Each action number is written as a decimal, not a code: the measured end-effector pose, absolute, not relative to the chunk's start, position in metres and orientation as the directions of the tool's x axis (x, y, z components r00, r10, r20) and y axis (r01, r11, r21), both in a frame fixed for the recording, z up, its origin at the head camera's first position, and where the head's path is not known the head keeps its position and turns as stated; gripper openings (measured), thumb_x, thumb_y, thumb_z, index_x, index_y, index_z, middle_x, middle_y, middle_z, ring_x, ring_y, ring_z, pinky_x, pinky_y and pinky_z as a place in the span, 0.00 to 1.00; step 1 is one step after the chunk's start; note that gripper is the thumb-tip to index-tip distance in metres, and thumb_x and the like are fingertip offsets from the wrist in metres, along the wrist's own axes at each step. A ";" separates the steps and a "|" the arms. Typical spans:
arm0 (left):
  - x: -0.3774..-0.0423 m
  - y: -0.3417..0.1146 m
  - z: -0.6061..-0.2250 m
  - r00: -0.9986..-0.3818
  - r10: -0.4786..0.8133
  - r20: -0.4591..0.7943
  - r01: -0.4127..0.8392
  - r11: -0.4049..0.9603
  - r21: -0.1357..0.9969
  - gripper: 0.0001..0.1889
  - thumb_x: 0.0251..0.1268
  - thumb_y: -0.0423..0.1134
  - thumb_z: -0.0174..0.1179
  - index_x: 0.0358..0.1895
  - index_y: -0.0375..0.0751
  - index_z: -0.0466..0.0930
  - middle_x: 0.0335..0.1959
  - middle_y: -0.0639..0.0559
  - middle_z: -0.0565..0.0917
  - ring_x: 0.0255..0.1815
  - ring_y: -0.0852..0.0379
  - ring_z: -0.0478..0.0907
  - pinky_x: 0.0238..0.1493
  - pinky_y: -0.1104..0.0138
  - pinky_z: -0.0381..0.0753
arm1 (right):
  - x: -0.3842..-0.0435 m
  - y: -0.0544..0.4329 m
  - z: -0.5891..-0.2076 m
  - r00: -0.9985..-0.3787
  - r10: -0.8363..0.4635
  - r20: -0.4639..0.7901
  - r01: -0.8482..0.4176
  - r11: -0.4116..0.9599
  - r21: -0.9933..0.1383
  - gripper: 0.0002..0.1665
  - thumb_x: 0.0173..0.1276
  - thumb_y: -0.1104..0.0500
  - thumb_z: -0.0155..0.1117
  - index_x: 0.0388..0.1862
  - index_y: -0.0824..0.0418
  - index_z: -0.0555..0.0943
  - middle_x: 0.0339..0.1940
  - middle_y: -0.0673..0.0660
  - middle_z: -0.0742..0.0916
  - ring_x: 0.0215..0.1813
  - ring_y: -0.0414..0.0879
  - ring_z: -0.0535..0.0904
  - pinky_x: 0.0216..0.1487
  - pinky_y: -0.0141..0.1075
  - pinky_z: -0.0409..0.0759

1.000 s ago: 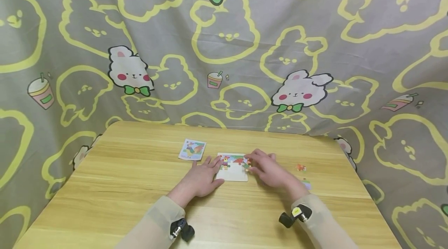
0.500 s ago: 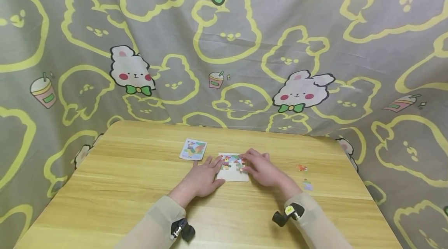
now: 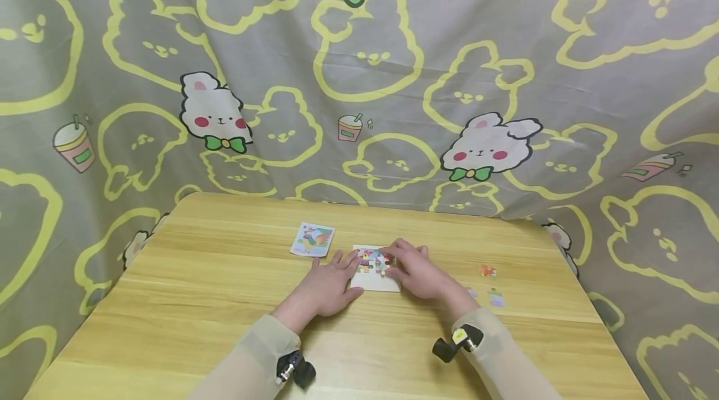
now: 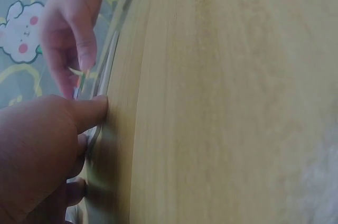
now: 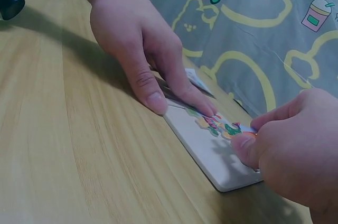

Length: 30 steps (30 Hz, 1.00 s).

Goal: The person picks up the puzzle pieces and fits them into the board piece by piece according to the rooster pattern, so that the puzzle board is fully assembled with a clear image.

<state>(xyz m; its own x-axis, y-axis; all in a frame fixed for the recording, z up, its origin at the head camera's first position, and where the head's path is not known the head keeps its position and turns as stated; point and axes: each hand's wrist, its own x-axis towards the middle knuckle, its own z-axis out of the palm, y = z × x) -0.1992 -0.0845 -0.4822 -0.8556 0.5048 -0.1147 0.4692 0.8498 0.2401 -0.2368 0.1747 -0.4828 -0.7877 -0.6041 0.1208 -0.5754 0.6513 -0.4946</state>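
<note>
A white puzzle board [image 3: 375, 284] lies on the table between the two hands, its far part covered with joined, colourful puzzle pieces [image 3: 366, 258]. My left hand [image 3: 324, 289] rests on the board's left side with fingers extended, the thumb at its near edge. From the right, my right hand [image 3: 418, 272] pinches a puzzle piece [image 4: 80, 80] between thumb and fingers, over the board's right part. In the right wrist view that hand [image 5: 290, 147] is low over the board [image 5: 203, 147], beside the joined pieces [image 5: 211, 123]. Its fingers partly hide the piece.
A printed picture card [image 3: 312, 239] lies behind the left hand. Right of the right forearm are loose pieces: an orange one [image 3: 487, 271], a green and purple one [image 3: 497, 297], and one partly hidden [image 3: 472, 292]. A patterned curtain [image 3: 393, 107] hangs behind the wooden table [image 3: 224, 250].
My right hand has moved left over the board with the puzzle piece, then shifted only slightly. Another loose piece now shows beside the right forearm. My left hand stays on the board.
</note>
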 end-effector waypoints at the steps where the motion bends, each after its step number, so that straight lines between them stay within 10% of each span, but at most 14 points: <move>1: -0.199 -0.084 -0.482 -0.856 0.505 -0.114 0.469 0.850 0.242 0.39 0.83 0.62 0.49 0.85 0.42 0.58 0.86 0.51 0.58 0.84 0.39 0.55 0.73 0.28 0.57 | -0.237 0.174 -0.483 -0.787 -0.605 0.120 -0.576 0.652 -0.493 0.28 0.79 0.57 0.67 0.73 0.63 0.78 0.53 0.51 0.81 0.44 0.41 0.72 0.49 0.44 0.59; 30: -0.197 -0.079 -0.481 -0.857 0.504 -0.111 0.487 0.861 0.146 0.39 0.83 0.62 0.49 0.85 0.41 0.59 0.85 0.50 0.58 0.83 0.40 0.57 0.75 0.35 0.61 | -0.238 0.157 -0.490 -0.770 -0.631 0.092 -0.607 0.681 -0.409 0.27 0.80 0.59 0.66 0.73 0.67 0.78 0.52 0.53 0.78 0.46 0.43 0.75 0.50 0.49 0.57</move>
